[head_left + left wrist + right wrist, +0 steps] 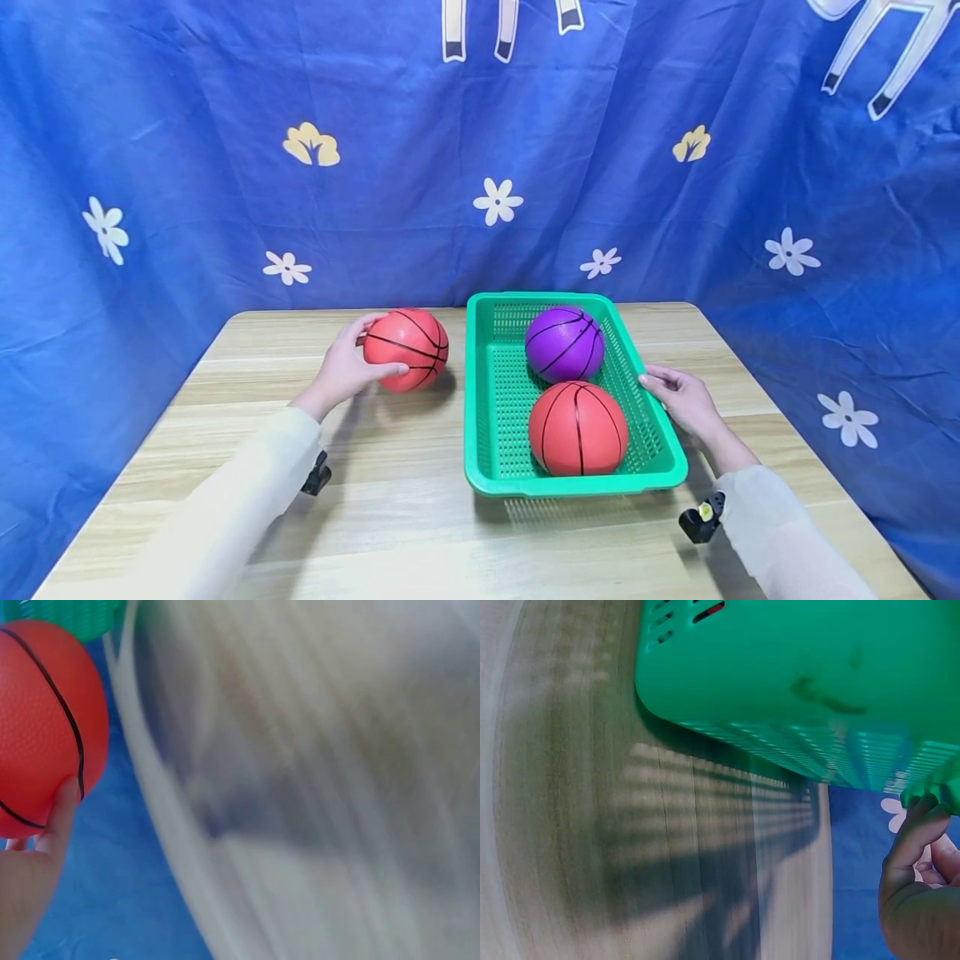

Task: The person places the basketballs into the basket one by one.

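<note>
My left hand grips a red toy basketball with black lines, left of the green plastic basket. In the left wrist view the thumb lies against this ball; most other fingers are hidden. My right hand pinches the basket's right rim. Inside the basket, a purple toy basketball lies toward the back, and a second red toy basketball is in front of it. The right wrist view shows the basket's outer wall and my curled fingers at its rim.
Both hands work over a light wooden table. A blue curtain with white flowers hangs behind and beside it. Small black devices sit at both wrists. The basket casts a slatted shadow on the tabletop.
</note>
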Demonstrator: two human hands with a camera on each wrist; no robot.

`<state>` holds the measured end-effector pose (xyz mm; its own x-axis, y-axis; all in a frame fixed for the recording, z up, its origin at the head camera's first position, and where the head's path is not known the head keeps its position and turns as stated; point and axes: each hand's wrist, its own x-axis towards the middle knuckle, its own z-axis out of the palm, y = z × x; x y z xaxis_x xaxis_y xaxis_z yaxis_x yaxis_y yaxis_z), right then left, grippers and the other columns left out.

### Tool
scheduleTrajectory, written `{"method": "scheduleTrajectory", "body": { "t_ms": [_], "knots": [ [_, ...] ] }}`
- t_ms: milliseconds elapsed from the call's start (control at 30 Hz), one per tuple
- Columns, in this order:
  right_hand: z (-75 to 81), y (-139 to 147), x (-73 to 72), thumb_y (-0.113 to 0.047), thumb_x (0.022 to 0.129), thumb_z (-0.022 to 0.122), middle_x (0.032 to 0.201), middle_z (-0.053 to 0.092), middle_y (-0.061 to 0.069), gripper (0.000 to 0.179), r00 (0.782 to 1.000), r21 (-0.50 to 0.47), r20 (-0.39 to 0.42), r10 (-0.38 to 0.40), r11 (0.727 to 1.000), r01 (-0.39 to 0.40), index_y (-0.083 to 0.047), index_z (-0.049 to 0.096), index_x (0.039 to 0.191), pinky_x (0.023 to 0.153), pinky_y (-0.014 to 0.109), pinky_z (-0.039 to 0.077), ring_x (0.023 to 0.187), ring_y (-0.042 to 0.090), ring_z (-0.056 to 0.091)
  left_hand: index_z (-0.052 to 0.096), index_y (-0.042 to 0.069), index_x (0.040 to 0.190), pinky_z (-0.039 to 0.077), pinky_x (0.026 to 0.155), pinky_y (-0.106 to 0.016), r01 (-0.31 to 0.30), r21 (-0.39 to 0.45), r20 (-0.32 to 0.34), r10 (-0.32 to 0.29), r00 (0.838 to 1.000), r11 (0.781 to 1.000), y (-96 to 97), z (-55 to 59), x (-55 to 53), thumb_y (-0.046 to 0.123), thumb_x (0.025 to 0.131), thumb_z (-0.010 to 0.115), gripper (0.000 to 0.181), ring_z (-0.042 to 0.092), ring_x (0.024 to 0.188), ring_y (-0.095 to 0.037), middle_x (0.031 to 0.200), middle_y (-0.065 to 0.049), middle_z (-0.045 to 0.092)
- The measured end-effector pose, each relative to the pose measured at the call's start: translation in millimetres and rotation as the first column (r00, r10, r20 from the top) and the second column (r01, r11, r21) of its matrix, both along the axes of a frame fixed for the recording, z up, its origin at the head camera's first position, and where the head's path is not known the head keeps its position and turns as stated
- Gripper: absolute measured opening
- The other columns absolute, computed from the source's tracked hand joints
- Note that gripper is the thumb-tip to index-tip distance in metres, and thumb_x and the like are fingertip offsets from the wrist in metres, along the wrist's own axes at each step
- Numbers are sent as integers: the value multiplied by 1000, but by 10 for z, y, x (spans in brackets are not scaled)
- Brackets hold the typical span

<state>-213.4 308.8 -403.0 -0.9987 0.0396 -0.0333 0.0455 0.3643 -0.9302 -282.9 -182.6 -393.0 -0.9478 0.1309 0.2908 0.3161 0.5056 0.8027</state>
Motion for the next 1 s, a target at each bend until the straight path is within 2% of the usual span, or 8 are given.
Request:
{"method": "scheduleTrajectory", "body": {
  "t_ms": [233, 367, 633, 800, 1000],
  "knots": [
    [-12, -3, -5, -35, 94, 60, 128, 55, 24, 60, 1000, -14, 3, -8, 1000, 8, 5, 45, 137, 77, 22, 52, 88, 0, 61, 44, 16, 137, 47, 84, -50, 67, 15, 5, -67, 998, 998, -42, 225, -3, 21, 67, 88, 83, 46, 112, -32, 128, -14, 50],
    [-10, -4, -3, -34, 94, 60, 127, 55, 24, 60, 1000, -26, -3, -5, 1000, 5, 6, 46, 136, 77, 21, 52, 88, -1, 61, 45, 14, 137, 46, 84, -50, 116, 29, -9, -116, 993, 993, -30, 381, -1, 17, 68, 88, 81, 47, 112, -33, 126, -16, 50],
    [-27, 7, -12, -29, 95, 59, 126, 55, 26, 58, 1000, -71, -11, 11, 997, -12, 8, 44, 136, 74, 25, 54, 85, 3, 63, 49, 18, 133, 43, 87, -51, 163, -14, -27, -163, 986, 987, 77, 678, -32, 17, 66, 88, 78, 51, 109, -29, 121, -11, 57],
    [-29, 8, -9, -30, 96, 59, 126, 55, 26, 58, 1000, -71, -11, 15, 997, -16, 8, 44, 137, 75, 25, 54, 85, 3, 63, 51, 19, 132, 45, 86, -48, 222, -33, -31, -223, 974, 975, 202, 828, -53, 18, 66, 88, 75, 52, 105, -27, 120, -9, 58],
    [-26, 10, -6, -31, 95, 60, 127, 54, 27, 59, 1000, -64, -7, 9, 998, -9, 8, 44, 137, 74, 25, 54, 85, 2, 63, 51, 19, 131, 50, 82, -43, 304, -20, 11, -304, 953, 952, 391, 945, -63, 20, 68, 87, 73, 51, 106, -26, 123, -6, 56]
  ]
}}
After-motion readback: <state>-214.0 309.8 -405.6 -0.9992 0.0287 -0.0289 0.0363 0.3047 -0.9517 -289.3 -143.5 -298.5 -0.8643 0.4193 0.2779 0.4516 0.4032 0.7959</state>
